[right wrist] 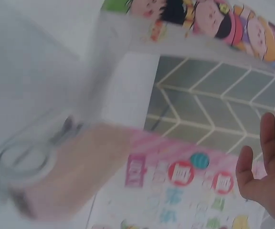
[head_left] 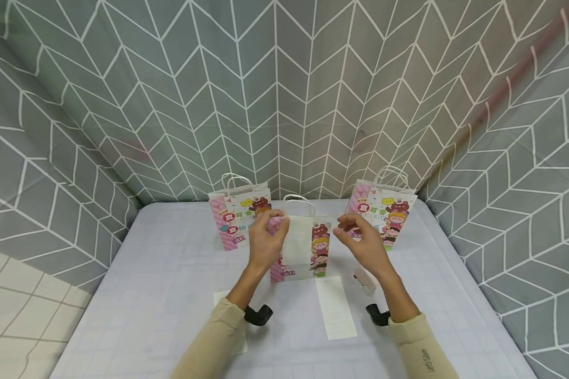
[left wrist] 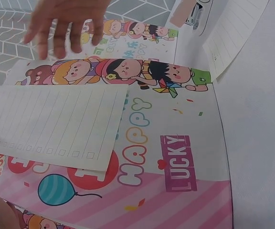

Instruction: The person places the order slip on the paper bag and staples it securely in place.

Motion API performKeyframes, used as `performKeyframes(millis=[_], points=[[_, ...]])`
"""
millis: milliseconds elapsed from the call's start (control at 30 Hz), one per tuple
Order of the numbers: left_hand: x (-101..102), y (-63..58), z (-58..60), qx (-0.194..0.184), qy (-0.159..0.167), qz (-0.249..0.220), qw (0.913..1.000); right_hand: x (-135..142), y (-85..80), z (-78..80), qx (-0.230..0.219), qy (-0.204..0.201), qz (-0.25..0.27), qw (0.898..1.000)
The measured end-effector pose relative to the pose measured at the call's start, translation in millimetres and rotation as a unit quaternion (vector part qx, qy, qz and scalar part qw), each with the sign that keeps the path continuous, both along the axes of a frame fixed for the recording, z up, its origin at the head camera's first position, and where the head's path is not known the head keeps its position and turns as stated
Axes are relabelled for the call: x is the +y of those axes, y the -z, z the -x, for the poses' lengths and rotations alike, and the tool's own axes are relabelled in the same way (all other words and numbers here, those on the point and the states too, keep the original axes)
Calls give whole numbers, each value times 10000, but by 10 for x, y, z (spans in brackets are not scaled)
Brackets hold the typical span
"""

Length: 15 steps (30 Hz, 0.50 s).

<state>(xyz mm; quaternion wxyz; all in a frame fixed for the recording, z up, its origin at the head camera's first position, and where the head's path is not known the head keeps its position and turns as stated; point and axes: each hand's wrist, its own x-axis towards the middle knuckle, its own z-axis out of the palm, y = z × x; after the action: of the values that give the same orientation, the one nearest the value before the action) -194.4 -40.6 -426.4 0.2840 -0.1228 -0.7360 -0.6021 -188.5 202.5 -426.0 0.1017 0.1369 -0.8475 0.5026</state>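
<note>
A paper gift bag (head_left: 320, 252) with cartoon figures stands in the middle of the table, its white handle up. Over its front lies a lined checklist sheet (head_left: 297, 239), edged with small boxes in the left wrist view. My left hand (head_left: 266, 239) pinches the sheet at the bag's upper left corner, thumb in front. Just off the bag's right edge is my right hand (head_left: 362, 239), fingers loosely bent and holding nothing. Near the right wrist lies a pink and white stapler (head_left: 364, 281); it shows blurred in the right wrist view.
Two matching gift bags stand behind, one at left (head_left: 237, 221) and one at right (head_left: 378, 210). A second lined sheet (head_left: 336, 308) lies in front of the middle bag, and another sheet (head_left: 239, 345) is partly hidden under the left forearm. A patterned curtain (head_left: 275, 105) hangs behind the table.
</note>
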Motion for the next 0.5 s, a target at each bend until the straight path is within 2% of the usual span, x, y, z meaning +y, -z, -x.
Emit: performKeyframes(millis=[133, 233, 367, 500], points=[[-27, 171, 118, 38, -4, 38, 10000, 180, 71, -24, -198, -7, -417, 9989], [-54, 301, 210, 43, 4, 63, 10000, 342, 194, 4, -486, -96, -793, 9956], [-70, 310, 212, 109, 14, 87, 9999, 548, 266, -17, -1054, -504, -1315, 9844], [-78, 318, 199, 156, 21, 172, 9997, 750, 338, -54, -1704, -828, -1600, 9688]])
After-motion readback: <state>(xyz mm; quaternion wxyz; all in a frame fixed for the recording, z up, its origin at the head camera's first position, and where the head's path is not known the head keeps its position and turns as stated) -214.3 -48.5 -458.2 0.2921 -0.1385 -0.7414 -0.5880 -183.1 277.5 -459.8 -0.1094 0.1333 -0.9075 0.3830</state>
